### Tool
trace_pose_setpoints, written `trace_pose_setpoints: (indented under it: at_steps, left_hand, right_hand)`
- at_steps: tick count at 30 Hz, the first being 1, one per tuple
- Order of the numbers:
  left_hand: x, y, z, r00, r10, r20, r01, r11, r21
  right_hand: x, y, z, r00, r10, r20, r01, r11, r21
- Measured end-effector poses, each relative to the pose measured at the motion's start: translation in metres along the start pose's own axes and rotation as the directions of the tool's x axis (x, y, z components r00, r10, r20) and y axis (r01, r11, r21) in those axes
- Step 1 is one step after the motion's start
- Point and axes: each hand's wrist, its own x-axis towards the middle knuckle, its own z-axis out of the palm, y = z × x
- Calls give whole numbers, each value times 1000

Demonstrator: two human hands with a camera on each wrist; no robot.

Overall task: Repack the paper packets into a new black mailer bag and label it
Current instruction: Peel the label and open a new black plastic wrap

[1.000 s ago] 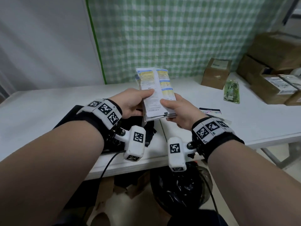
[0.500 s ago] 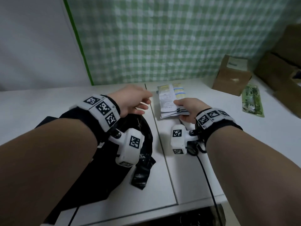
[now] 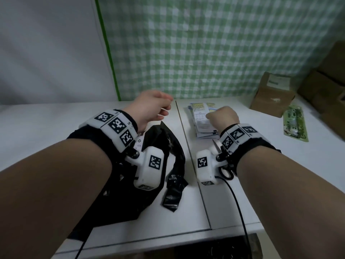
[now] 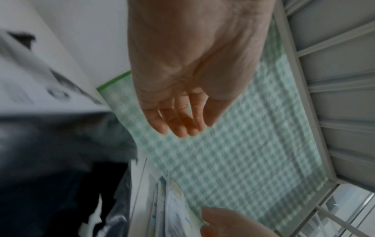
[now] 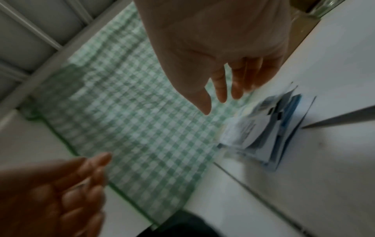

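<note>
Hovering hands: the left hand [image 3: 151, 107] hangs above the table with fingers loosely bent and nothing in them; the left wrist view shows its fingers [image 4: 178, 123] relaxed and bare.
Right grip: the right hand [image 3: 223, 116] sits over the near part of the paper packets [image 3: 200, 118]. The right wrist view shows the fingers [image 5: 221, 89] straight and apart from the stack, holding nothing.
Packets: a loose, fanned stack lying flat on the white table [image 3: 280, 174], right of the seam between the two tabletops, toward the far side.
Black bag: a crumpled black mailer bag [image 3: 162, 144] lies on the left tabletop, near the left wrist, with a torn strip trailing toward the near edge. Whether this is the old bag or the new one cannot be told.
Handling, packets: probably light, thin and slightly slippery against each other; a fanned stack is likely to slide apart. Squaring the edges and pinching the whole stack across its short near end, thumb on top, looks safest.
Handling, bag: soft, limp film; it would need its mouth held wide by one hand.
Surroundings: a small cardboard box [image 3: 270, 96] and a green packet [image 3: 295, 122] lie far right, in front of a green checked cloth [image 3: 205, 43].
</note>
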Motion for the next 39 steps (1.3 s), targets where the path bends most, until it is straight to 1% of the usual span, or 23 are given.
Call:
trace_pose_setpoints:
  at_steps: [1,2,3,4,5,7,9,11,13,14,15,18,20,22,24,25,27,28,33,35,37,38,39]
  left_hand:
    - [-5,-1,-7,1000,6,-29,-5,999,35]
    - [-12,-4,-16,998,15,-68,-10,997,70]
    - [-20,-7,-24,994,11,-109,0,995,96]
    - [-27,-13,-32,988,-1,-153,18,994,110]
    - [-35,-18,-40,982,-30,-187,52,992,114]
    - [-51,-30,-55,966,-115,-233,148,981,127]
    - [-66,-41,-63,954,-198,-224,242,951,192]
    - [-78,-50,-65,952,-243,-185,280,937,210]
    - [-90,-55,-61,950,-278,-144,297,945,134]
    - [-95,-57,-59,952,-274,-138,289,952,104]
    - [-99,-60,-56,953,-264,-146,278,957,82]
    - [-109,-67,-50,959,-221,-176,233,971,54]
    - [-114,-70,-47,959,-231,-166,232,973,-11]
    - [-118,-75,-44,963,-227,-144,217,973,-82]
    - [-123,-79,-43,966,-200,-166,184,977,-110]
    - [-125,-81,-43,963,-188,-192,167,979,-119]
    - [-131,-84,-43,956,-178,-233,151,980,-132]
    - [-133,-86,-43,956,-178,-234,149,980,-135]
    - [-145,-88,-41,965,-230,-130,209,965,-157]
    - [-147,-90,-40,970,-209,-121,199,975,-96]
    - [-149,-89,-40,977,-166,-134,159,985,-65]
    - [-150,-89,-41,979,-153,-134,144,987,-74]
    - [-150,-88,-42,981,-144,-130,133,987,-89]
  right_hand:
    - [-14,-6,-1,997,-60,41,58,997,46]
    - [-28,-12,0,989,-102,105,88,988,129]
    - [-46,-16,1,974,-118,195,68,967,245]
    - [-65,-20,1,946,-130,297,16,934,357]
    - [-84,-23,2,910,-148,386,-28,909,416]
    - [-117,-25,6,848,-158,505,-68,914,399]
    - [-139,-24,13,818,-151,555,-73,930,361]
    - [-157,-22,20,792,-150,592,-89,931,355]
    - [-170,-18,27,750,-160,642,-96,934,344]
    - [-175,-16,30,734,-175,656,-97,929,357]
    - [-180,-14,32,731,-193,654,-102,917,385]
    - [-192,-8,35,771,-238,591,-132,848,514]
    - [-197,-2,35,793,-250,556,-185,771,610]
    - [-199,5,35,788,-265,556,-254,683,685]
    - [-201,13,35,769,-285,572,-314,610,727]
    - [-202,18,34,763,-291,577,-333,589,737]
    - [-202,28,35,754,-308,580,-338,575,745]
    - [-202,32,35,749,-317,581,-337,573,747]
    - [-206,43,38,763,-324,559,-325,555,765]
    - [-209,46,39,750,-352,560,-320,548,773]
    - [-211,48,41,745,-358,563,-305,567,765]
    - [-212,49,44,754,-345,559,-295,582,758]
    - [-213,50,45,777,-324,539,-274,597,754]
